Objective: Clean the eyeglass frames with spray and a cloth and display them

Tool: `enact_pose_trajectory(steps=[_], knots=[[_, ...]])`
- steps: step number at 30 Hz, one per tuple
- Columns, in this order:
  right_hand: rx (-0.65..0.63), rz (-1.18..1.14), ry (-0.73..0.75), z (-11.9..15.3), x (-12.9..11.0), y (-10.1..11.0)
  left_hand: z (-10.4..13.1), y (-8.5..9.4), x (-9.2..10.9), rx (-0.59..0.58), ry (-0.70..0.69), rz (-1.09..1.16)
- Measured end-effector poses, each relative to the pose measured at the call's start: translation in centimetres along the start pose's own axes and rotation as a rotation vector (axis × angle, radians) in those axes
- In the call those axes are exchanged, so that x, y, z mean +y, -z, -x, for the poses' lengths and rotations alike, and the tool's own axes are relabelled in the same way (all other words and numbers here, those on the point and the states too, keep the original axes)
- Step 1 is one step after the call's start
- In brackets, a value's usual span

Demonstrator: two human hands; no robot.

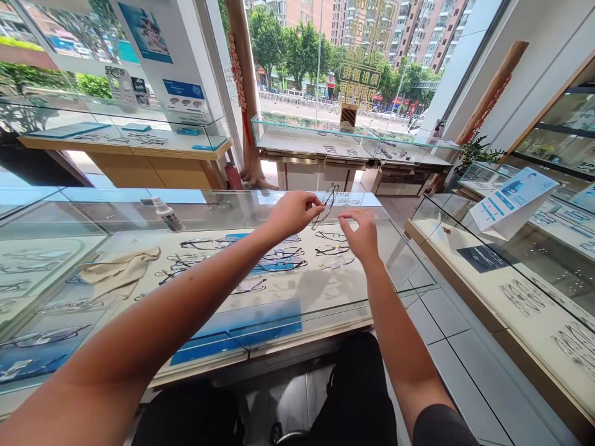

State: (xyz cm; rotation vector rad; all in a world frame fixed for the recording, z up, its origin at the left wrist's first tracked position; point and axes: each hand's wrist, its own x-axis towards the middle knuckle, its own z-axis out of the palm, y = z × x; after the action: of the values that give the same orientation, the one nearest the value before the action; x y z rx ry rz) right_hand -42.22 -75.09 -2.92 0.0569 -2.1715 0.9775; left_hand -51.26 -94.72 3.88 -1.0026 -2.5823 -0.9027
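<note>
My left hand (297, 214) pinches a pair of thin-rimmed eyeglasses (331, 198), held tilted above the glass display counter (395, 260). Just right of the frame, my right hand (361, 234) has its thumb and fingertips brought together. Whether a thin part of the eyeglasses is between them is too small to tell. Under the glass below both hands lie several eyeglass frames (334, 250) in rows. A crumpled beige cloth (121, 272) rests on the counter to the left, and a white spray bottle (167, 215) stands behind it.
Another glass case (530, 291) with eyeglasses runs along the right, bearing a folded white-and-blue sign (514, 201). Further showcases (311, 139) line the windows. A wooden post (248, 93) rises behind the counter. My legs (357, 390) are close to its front edge.
</note>
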Motion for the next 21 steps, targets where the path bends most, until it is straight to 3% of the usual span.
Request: enact_pose_trajectory(steps=[4,7,14,21], knots=[[-0.292,0.242,-0.127,-1.9,5.2,0.4,-4.3,-1.5,0.7,-0.214,-0.020,-0.422],[-0.401,0.336,-0.143,-1.7,7.0,-0.8,-6.6,-3.3,0.9,-0.331,-0.037,-0.573],[-0.480,0.379,-0.143,-1.1,7.8,-2.5,-9.3,-7.1,0.7,-0.386,-0.115,-0.623],[-0.510,0.368,-0.090,-0.9,7.3,-2.2,-9.1,-9.1,0.4,-0.462,-0.143,-0.599]])
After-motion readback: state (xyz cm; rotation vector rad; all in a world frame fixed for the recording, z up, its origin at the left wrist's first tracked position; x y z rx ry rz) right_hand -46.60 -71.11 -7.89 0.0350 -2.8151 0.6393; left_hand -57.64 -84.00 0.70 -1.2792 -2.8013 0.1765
